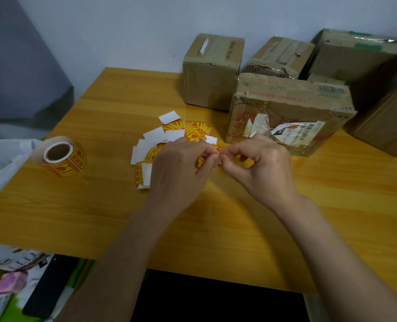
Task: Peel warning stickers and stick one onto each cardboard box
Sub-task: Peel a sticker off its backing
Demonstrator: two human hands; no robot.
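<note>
While both hands meet just above the wooden table (239, 228), the left hand (181, 168) and the right hand (260, 168) each pinch an edge of one small yellow-and-red sticker (217, 148), fingers curled tight around it, apparently working the label away from its backing. More cut stickers and white backing slips lie in a loose pile (169, 140) just left of and beyond the hands, and the sticker roll (61, 156) stands well apart at the left. Nearest of the cardboard boxes is the flat box (285, 112) just beyond the right hand, with a taller box (212, 70) farther back and others at the far right. No box shows a yellow sticker on the faces in view. From here the label could curl and stick to itself or to a fingertip, since so little of it is free to grip, and it might tear if pulled unevenly. Loose tape and torn labels on the flat box's near face could keep it from bonding flat.
</note>
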